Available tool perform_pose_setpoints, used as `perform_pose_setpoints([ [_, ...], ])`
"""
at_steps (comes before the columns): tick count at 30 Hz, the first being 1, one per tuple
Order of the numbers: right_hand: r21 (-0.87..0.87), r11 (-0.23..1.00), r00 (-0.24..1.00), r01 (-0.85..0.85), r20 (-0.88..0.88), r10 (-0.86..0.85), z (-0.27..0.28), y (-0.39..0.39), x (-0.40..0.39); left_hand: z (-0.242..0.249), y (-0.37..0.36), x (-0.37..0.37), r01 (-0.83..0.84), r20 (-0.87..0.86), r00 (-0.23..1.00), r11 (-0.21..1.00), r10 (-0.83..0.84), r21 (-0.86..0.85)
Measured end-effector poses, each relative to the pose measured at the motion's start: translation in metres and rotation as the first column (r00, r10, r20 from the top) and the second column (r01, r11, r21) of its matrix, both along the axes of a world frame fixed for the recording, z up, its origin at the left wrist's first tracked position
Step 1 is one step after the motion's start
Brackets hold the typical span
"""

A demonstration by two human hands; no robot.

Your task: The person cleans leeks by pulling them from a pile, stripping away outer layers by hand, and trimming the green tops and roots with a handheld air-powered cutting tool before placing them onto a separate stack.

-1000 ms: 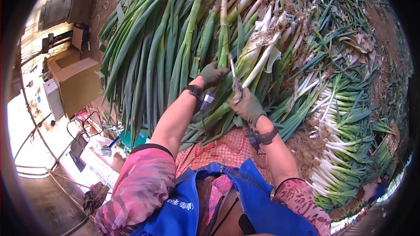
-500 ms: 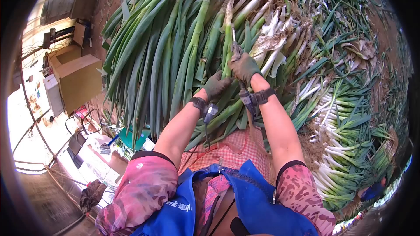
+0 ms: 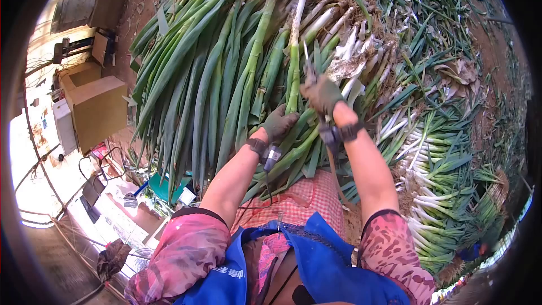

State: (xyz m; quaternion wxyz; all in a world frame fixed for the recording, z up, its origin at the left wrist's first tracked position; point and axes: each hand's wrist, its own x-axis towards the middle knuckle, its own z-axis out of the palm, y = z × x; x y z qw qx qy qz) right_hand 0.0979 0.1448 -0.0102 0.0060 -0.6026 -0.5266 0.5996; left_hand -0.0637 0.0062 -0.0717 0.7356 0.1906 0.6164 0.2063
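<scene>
"Both hands have shifted since half a second ago: the left hand [image 3: 279, 123] a little nearer the body, the right hand [image 3: 323, 95] off to the stalk's right. Where is the green onion [image 3: 293, 70] itself?"

"Just ahead of the left hand, roots-end away from the body, lying over the heap [image 3: 212, 87]. Its far part shows whiter than it did."

"How do the hands stand?"

"Left fingers are curled round the green part. The right, blurred, looks closed round a slim-tipped tool [image 3: 310, 72], its tip just beside the stalk; contact isn't evident."

"What makes for good handling here?"

"Probably a firm but unbruising left grip, low on the green, with the stalk kept straight. The tip should run along it, angled away from the left fingers."

"And around them?"

"Checked cloth [image 3: 319, 197] lies nearer the body, a row of white-stemmed onions [image 3: 426, 192] to the right, leaf litter [image 3: 435, 17] beyond, and a cardboard box [image 3: 104, 113] far left."
</scene>
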Motion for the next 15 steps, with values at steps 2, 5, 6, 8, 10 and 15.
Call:
perform_pose_setpoints([
  [2,-0.011,0.999,0.999,-0.034,0.019,0.035,0.016,-0.037,0.009,0.003,0.001,0.0,0.005,0.005,1.0,1.0,-0.005,0.009],
  [5,-0.082,0.988,0.966,-0.127,0.215,0.142,0.008,-0.033,0.003,0.009,0.002,0.002,-0.013,0.008,1.0,0.999,0.013,0.033],
  [6,-0.024,0.995,0.966,-0.1,0.237,0.103,-0.008,-0.024,-0.003,0.011,0.003,0.003,-0.025,0.008,1.0,0.999,0.024,0.043],
  [8,0.004,0.997,0.993,-0.073,0.094,0.072,-0.048,0.008,-0.013,0.015,0.006,0.004,0.093,-0.139,0.987,0.993,-0.083,0.068],
  [10,0.086,0.993,0.988,-0.084,0.137,0.072,-0.05,0.036,-0.018,0.029,0.008,0.009,0.133,-0.209,0.971,0.988,-0.115,0.073],
  [15,0.086,0.993,0.967,-0.078,0.25,0.054,0.002,-0.025,0.007,0.043,0.011,0.014,0.087,-0.165,0.984,0.991,-0.069,0.101],
])
